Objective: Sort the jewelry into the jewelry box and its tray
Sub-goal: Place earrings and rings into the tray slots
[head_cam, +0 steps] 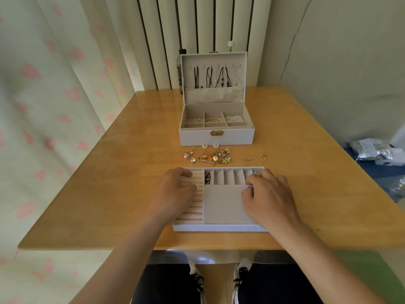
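Note:
The white jewelry box (217,133) stands open at the back of the table, with dark necklaces (210,77) hanging in its lid and small gold pieces in its compartments. Loose earrings and charms (211,156) lie in a pile between the box and the tray (219,227). The tray lies at the front edge. My left hand (175,189) rests with bent fingers on the tray's ring rolls. My right hand (269,194) sits over the tray's right side, thumb and forefinger meeting at the top right corner of the perforated earring panel (223,205). Whether they pinch something is hidden.
A dark item (207,179) lies in the tray's leftmost slot. Two small hooks (255,157) lie apart to the right of the pile. A dark bottle (181,71) stands behind the box. Curtains hang at the left; bags (374,152) lie off the table's right edge.

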